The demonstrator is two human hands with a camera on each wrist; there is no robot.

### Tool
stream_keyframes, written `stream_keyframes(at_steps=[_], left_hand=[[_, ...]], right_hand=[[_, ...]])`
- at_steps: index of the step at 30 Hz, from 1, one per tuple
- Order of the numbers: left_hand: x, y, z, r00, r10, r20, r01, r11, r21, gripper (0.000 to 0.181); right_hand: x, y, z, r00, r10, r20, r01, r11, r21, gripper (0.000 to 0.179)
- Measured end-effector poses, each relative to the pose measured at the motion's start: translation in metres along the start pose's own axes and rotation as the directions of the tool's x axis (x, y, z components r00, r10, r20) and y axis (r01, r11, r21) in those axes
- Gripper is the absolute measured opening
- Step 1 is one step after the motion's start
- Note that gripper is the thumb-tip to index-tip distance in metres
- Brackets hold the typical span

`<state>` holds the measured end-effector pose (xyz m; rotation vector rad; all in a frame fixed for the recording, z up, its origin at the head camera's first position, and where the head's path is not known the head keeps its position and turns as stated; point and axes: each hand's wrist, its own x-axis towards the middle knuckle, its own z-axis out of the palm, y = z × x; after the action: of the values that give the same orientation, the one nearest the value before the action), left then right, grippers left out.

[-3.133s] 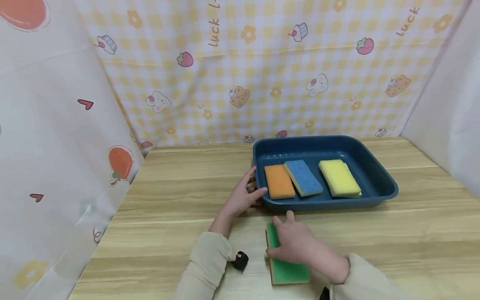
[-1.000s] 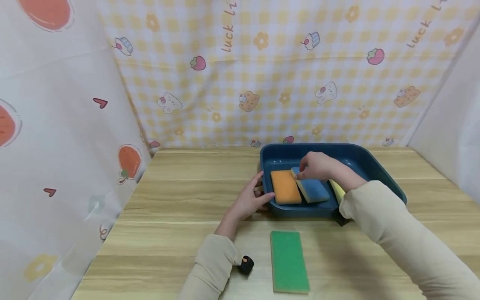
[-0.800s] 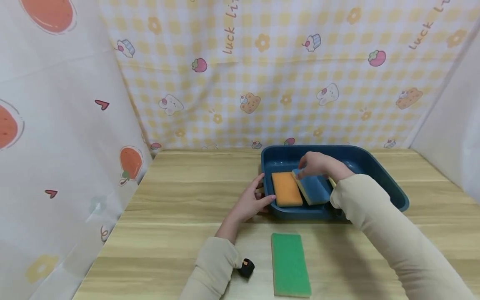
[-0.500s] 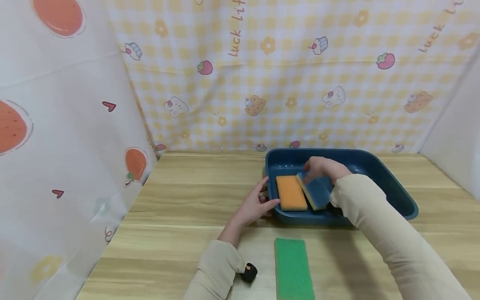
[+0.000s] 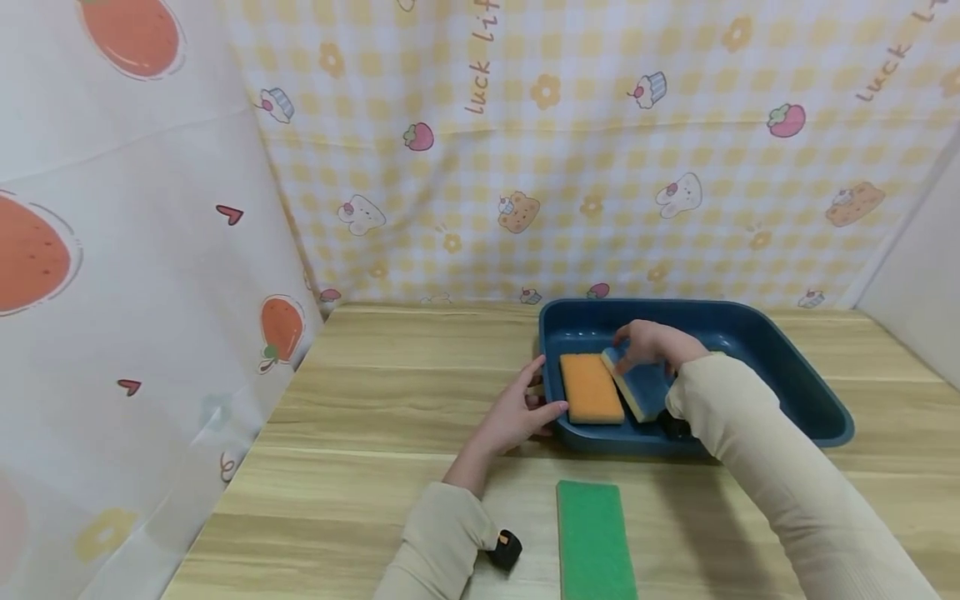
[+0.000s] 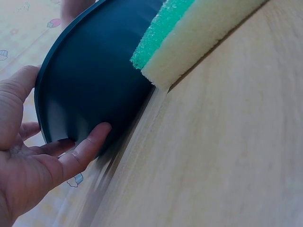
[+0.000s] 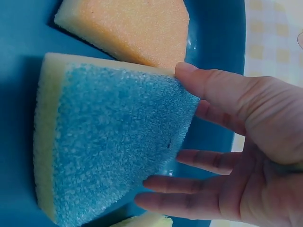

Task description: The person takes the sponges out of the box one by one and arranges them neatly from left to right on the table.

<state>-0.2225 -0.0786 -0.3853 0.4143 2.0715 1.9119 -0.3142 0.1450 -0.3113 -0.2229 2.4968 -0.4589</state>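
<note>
In the head view, my right hand (image 5: 648, 346) pinches one end of a blue scouring sponge (image 5: 647, 390) inside a dark blue baking pan (image 5: 813, 408). The right wrist view shows the thumb at a corner of the blue sponge (image 7: 113, 132) and the fingers along its short edge. An orange sponge (image 5: 591, 387) lies left of it in the pan. My left hand (image 5: 512, 421) holds the pan's front left corner, thumb over the rim and fingers against the outer wall (image 6: 90, 85). A green sponge (image 5: 596, 537) lies on the table before the pan.
A pale yellow sponge (image 7: 147, 221) shows partly in the right wrist view; my right forearm hides it in the head view. Patterned cloth (image 5: 465, 167) hangs behind the wooden table (image 5: 375, 400), with white cloth (image 5: 150, 292) at the left.
My right hand has left the green sponge and moved into the pan, where it now grips the blue sponge. The left hand stays at the pan's corner. The head view has shifted slightly.
</note>
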Motion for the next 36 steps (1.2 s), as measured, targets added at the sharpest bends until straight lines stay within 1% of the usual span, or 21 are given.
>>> stream_keyframes(at_steps=[4, 7, 11, 17, 21, 26, 31, 36], left_hand=[[0.0, -0.001, 0.001, 1.0, 0.003, 0.0, -0.003, 1.0, -0.008, 0.076], [0.0, -0.003, 0.001, 1.0, 0.009, -0.004, -0.009, 1.0, -0.011, 0.075], [0.0, -0.005, 0.003, 1.0, 0.001, -0.005, -0.001, 1.0, -0.015, 0.074], [0.002, -0.006, 0.003, 1.0, 0.005, -0.006, -0.005, 1.0, -0.023, 0.075], [0.004, -0.008, 0.001, 1.0, 0.006, -0.013, -0.007, 0.999, -0.035, 0.077], [0.004, -0.008, 0.001, 1.0, 0.002, -0.015, -0.003, 0.999, -0.041, 0.078], [-0.003, 0.004, 0.001, 1.0, -0.001, -0.005, 0.001, 0.999, -0.049, 0.077], [-0.009, 0.016, 0.001, 1.0, 0.005, 0.017, -0.004, 1.0, -0.03, 0.076]], right_hand=[[0.001, 0.001, 0.001, 1.0, 0.006, 0.012, -0.007, 1.0, 0.024, 0.066], [0.002, 0.002, 0.001, 1.0, 0.008, 0.015, -0.008, 1.0, 0.019, 0.067], [0.002, 0.003, 0.001, 1.0, 0.008, 0.012, -0.008, 1.0, 0.006, 0.066], [-0.003, 0.002, -0.002, 0.999, -0.011, -0.043, 0.01, 1.0, -0.023, 0.063], [-0.01, -0.002, -0.006, 0.998, 0.017, -0.055, -0.016, 1.0, 0.016, 0.064], [-0.024, -0.005, -0.01, 0.995, 0.057, -0.078, -0.055, 0.998, 0.027, 0.064], [-0.041, -0.011, -0.01, 0.994, 0.05, -0.1, -0.048, 0.999, 0.024, 0.064], [-0.064, -0.016, -0.005, 0.992, 0.027, -0.127, -0.032, 0.999, -0.036, 0.066]])
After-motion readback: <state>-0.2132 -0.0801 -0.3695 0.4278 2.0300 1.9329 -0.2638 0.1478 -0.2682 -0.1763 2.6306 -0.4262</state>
